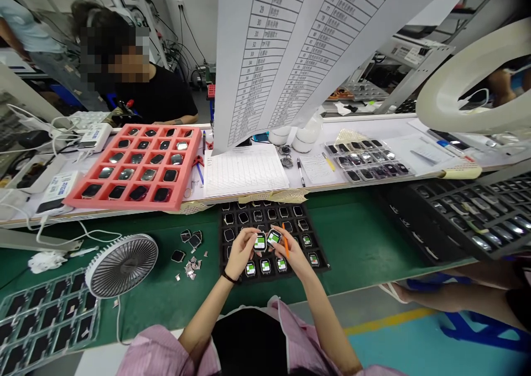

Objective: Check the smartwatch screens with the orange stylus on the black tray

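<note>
In my left hand [243, 251] is a smartwatch [260, 243] without a strap, its screen lit green and white. Close beside it, my right hand [295, 253] grips a second lit smartwatch [274, 237] and also has an orange pen-like stick [286, 241] between its fingers. Both hands are over a black foam tray [286, 273] that holds rows of watch bodies. Several in its front row are lit, among them a watch [265, 266]; those further back look dark. My fingers and wrists cover part of the tray.
A small fan [122, 265] stands left on the green mat [166, 298], near loose watches [194, 239] and paper scraps [191, 266]. A pink foam tray [186, 171] rests on the shelf. Printed sheets [265, 61] hang ahead. Black trays [440, 249] lie right. A person [157, 97] sits opposite.
</note>
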Motion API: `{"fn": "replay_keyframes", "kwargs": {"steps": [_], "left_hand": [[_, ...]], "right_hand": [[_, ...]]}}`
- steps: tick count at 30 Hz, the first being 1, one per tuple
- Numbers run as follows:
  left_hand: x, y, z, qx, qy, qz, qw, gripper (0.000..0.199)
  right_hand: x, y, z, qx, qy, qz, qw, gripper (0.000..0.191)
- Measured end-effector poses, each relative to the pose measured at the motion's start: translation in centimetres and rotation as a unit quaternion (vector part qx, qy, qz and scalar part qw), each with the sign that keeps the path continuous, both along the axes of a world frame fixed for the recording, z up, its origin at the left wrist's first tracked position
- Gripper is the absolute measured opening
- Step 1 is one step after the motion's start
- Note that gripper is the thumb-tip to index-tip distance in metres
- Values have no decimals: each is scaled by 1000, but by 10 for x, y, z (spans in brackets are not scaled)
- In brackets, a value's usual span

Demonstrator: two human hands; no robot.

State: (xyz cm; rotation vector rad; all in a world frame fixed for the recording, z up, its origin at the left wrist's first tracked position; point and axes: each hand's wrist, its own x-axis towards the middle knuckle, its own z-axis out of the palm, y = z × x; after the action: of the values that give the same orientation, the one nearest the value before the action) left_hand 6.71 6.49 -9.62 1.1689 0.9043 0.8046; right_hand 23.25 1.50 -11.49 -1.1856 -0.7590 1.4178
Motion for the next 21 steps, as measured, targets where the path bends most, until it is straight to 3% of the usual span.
{"fn": "replay_keyframes", "kwargs": {"steps": [6,9,15,21], "left_hand": [[-3,-9,37,19,-13,-5,1000,35],[-4,-14,50,28,-16,-8,999,34],[-5,-19,55,53,-16,13,998,36],[-7,-21,58,45,-31,16,998,34]], "right_hand": [[1,-7,36,15,-30,-14,999,32],[-1,-11,49,33,-40,-13,999,32],[-3,-17,69,59,-46,20,997,34],[-5,-19,76,61,-48,25,997,34]]}}
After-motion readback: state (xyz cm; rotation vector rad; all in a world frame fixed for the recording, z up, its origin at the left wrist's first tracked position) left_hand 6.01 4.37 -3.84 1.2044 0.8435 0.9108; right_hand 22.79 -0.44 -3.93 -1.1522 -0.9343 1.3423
